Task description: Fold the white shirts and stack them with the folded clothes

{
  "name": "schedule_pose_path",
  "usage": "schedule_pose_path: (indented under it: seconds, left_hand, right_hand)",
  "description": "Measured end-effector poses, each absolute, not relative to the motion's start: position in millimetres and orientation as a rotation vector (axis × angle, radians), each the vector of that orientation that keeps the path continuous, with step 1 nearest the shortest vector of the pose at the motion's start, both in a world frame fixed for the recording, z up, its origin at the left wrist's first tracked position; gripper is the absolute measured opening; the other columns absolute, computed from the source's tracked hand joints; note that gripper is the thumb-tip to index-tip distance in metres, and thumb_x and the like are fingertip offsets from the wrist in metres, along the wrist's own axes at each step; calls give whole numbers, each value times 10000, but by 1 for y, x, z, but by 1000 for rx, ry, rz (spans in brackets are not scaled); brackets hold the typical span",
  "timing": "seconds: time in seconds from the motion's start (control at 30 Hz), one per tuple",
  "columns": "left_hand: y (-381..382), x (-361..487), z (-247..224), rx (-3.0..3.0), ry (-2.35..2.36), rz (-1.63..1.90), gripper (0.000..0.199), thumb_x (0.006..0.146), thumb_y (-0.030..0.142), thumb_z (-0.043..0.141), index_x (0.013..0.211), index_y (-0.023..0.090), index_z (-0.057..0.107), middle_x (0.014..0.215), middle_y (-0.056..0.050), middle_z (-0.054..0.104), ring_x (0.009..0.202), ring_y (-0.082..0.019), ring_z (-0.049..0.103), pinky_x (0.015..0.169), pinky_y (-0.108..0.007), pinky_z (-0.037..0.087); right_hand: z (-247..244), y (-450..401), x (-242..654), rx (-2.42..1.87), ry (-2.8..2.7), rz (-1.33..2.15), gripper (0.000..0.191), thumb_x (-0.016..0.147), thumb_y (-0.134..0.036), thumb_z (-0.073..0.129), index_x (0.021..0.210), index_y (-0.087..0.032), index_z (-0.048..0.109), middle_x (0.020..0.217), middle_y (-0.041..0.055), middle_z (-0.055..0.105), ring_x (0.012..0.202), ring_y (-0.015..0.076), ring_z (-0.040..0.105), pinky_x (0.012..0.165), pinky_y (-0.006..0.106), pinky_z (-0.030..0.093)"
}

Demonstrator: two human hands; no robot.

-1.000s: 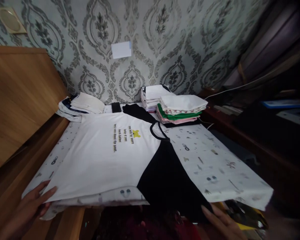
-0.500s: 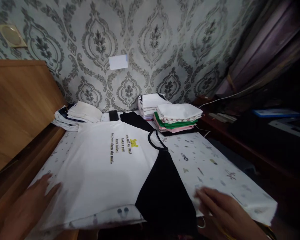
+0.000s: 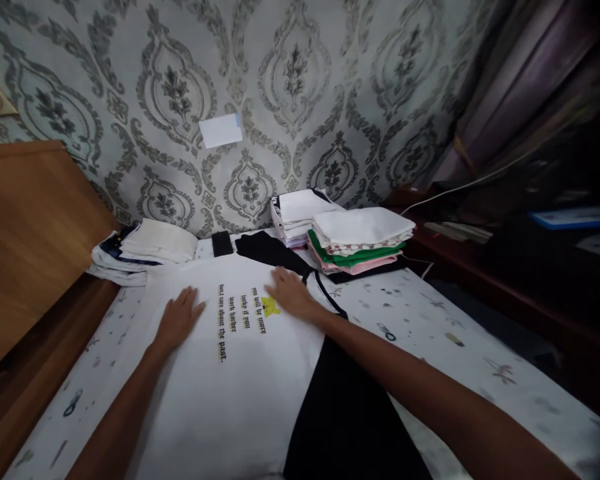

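A white T-shirt (image 3: pixel 205 400) with black sleeves, a black-edged neckline, dark lettering and a yellow print lies spread out on a patterned white cover (image 3: pixel 460 347). On the shirt's left part rests my left hand (image 3: pixel 179 317), its fingers loosely spread. My right hand (image 3: pixel 291 293) lies on the cloth beside the yellow print, near the collar and the far black sleeve (image 3: pixel 270 250), also with fingers apart. Neither hand grips anything. The near black sleeve (image 3: pixel 350 413) passes beneath my right forearm.
Folded clothes (image 3: pixel 360 230) are stacked at the back right, with another pile (image 3: pixel 297 207) behind them. More folded clothes (image 3: pixel 157 241) lie at the back left near a small black object (image 3: pixel 223 244). A wooden panel (image 3: pixel 25 233) stands at the left.
Both hands have moved from the near edges forward onto the shirt, my right one crossing inward over the black sleeve. The camera view has shifted slightly.
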State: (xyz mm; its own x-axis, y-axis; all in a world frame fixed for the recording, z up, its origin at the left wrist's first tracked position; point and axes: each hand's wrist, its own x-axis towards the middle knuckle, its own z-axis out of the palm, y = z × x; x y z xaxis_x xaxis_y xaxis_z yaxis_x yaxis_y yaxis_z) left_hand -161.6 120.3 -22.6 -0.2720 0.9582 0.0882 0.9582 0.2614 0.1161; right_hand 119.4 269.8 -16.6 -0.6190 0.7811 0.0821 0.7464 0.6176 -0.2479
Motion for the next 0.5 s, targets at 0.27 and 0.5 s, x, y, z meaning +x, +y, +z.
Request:
schedule_pose_path:
  seconds: [0.27,0.5]
  left_hand:
    - [98,-224,-17,1665,2670,179,631,1001,494,217,1502,149,387,1593,-161,331,1492,-279,268,1160,-536,278]
    - [127,-204,-12,1775,2701,146,573,1004,373,287,1482,70,376,1579,-208,341,1481,-297,281,1187,-509,221]
  right_hand:
    - [-38,321,173,-1456,-2557,6,585,1006,-393,260,1467,-71,421,1556,192,382,1459,282,317,1149,502,300]
    - [-22,305,149,-1273,-2595,-138,536,992,-346,292,1411,-71,481,1481,226,476,1412,308,393,1146,526,286]
